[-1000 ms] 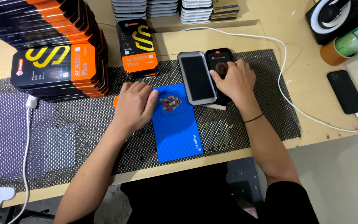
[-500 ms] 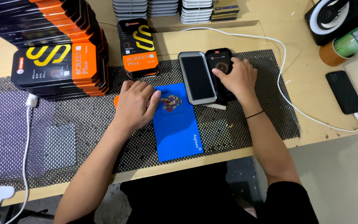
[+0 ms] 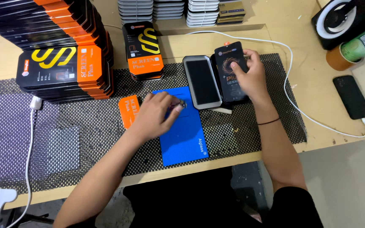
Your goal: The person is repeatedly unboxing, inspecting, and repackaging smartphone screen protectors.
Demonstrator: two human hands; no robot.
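My right hand (image 3: 250, 76) grips a black flat box with a swirl print (image 3: 232, 69), raised a little above a stack of like boxes beside a phone lying face up (image 3: 202, 82). My left hand (image 3: 155, 116) rests on the left part of a blue mat (image 3: 184, 131), fingers curled around a small dark object (image 3: 178, 105) that is mostly hidden. An orange and black flat package (image 3: 127, 110) lies under the left hand's wrist side.
Tall stacks of black and orange boxes (image 3: 64, 63) stand at the back left, a smaller stack (image 3: 143, 50) behind the mat. A white cable (image 3: 294, 99) runs to a black phone (image 3: 352, 96) at right. A green bottle (image 3: 355, 46) and ring light (image 3: 339, 17) sit far right.
My right hand has lifted the black box off the stack and moved it toward the back. The left hand stays on the blue mat.
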